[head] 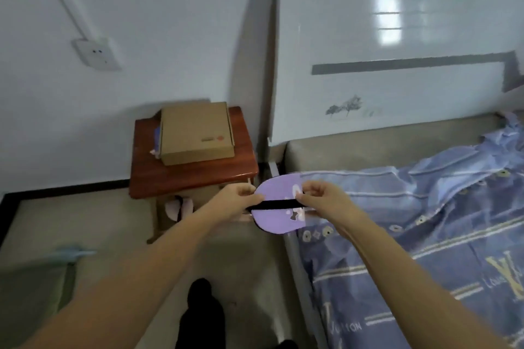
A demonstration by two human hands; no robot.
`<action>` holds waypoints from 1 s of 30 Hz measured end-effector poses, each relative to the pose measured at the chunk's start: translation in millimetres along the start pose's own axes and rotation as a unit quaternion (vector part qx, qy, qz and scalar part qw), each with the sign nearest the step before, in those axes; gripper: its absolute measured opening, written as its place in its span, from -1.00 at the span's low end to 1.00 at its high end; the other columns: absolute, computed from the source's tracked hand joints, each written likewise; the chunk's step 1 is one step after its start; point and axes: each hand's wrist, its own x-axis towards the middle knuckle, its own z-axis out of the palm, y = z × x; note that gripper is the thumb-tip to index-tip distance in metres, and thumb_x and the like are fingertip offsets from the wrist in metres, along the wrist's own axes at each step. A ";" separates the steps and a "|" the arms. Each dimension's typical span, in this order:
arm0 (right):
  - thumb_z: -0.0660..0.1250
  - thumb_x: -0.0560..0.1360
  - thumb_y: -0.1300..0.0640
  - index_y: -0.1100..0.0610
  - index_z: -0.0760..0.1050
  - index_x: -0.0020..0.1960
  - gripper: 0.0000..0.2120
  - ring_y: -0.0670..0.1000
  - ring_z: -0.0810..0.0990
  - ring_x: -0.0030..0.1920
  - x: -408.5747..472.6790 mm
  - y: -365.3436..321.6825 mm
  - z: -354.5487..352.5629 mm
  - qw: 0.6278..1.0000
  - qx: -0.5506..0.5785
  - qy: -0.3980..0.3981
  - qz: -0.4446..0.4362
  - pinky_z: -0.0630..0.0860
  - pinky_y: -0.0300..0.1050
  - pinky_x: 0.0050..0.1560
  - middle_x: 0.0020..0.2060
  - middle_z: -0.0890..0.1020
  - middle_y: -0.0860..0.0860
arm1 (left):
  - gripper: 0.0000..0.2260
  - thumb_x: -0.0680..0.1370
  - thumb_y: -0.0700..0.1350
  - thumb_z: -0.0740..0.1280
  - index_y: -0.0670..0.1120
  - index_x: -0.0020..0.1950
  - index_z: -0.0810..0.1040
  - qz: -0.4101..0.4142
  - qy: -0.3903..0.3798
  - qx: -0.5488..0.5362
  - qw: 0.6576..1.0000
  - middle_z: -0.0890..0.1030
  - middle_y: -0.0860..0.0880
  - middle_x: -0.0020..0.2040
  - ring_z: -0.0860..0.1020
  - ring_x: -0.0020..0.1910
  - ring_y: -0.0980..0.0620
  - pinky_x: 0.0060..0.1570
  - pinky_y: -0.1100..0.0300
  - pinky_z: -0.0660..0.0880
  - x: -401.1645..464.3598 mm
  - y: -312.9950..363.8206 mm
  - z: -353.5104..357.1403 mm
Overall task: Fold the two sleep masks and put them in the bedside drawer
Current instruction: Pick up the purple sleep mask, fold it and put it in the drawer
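A purple sleep mask [276, 219] with a black strap across it hangs in the air between my two hands, at the bed's near corner. My left hand [235, 198] pinches its left end. My right hand [320, 195] grips its right side, fingers closed over the strap. A second, pale pink mask [178, 208] lies in the open drawer [161, 215] under the top of the reddish-brown bedside table [195, 176], just left of my left hand.
A cardboard box [197, 133] rests on the bedside table. The bed with a blue patterned cover [411, 235] fills the right side, its white headboard [397, 65] behind. A wall socket [96, 54] is at upper left. My dark shoe [201, 314] stands on the floor.
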 end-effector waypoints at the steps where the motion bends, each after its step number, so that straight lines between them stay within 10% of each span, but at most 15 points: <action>1: 0.38 0.47 0.13 0.15 0.56 -0.07 -0.90 -0.01 0.62 -0.23 19.8 3.7 17.5 1.000 -0.019 0.001 0.011 0.59 -0.21 -0.24 -0.19 0.65 0.09 | -0.95 0.53 -0.12 0.33 -0.07 -0.09 0.57 -0.018 0.028 -0.030 0.999 0.63 -0.07 -0.03 0.62 -0.04 0.03 -0.02 0.15 0.59 3.4 -12.1 -16.3; 14: 0.28 0.53 0.03 0.24 0.56 0.00 -0.73 0.16 0.62 -0.09 259.9 109.2 177.2 0.968 -0.206 0.037 0.138 0.58 0.09 -0.02 -0.11 0.66 0.18 | -0.91 0.50 -0.23 0.27 -0.13 -0.20 0.51 -0.180 0.215 -0.022 0.960 0.56 -0.15 -0.21 0.57 -0.10 -0.20 -0.04 -0.06 0.54 171.6 -176.9 -154.6; 24: 0.17 0.58 0.14 0.22 0.44 -0.14 -0.81 0.01 0.43 -0.31 360.8 203.1 215.3 0.940 -0.301 0.028 0.155 0.27 -0.38 -0.48 -0.38 0.45 -0.03 | -0.71 0.52 -0.08 0.28 -0.13 0.21 0.52 -0.226 0.239 0.067 0.942 0.60 -0.19 0.17 0.56 0.13 -0.19 0.19 -0.03 0.50 259.5 -280.2 -174.3; 30: 0.17 0.59 0.10 0.23 0.46 0.15 -0.75 0.08 0.60 -0.12 353.8 213.1 217.7 0.936 -0.312 0.021 0.160 0.45 -0.20 -0.24 0.02 0.64 0.15 | -0.80 0.58 -0.14 0.20 -0.23 0.08 0.52 -0.245 0.254 0.053 0.934 0.57 -0.25 0.18 0.52 0.17 -0.18 0.17 0.09 0.46 257.4 -285.7 -165.3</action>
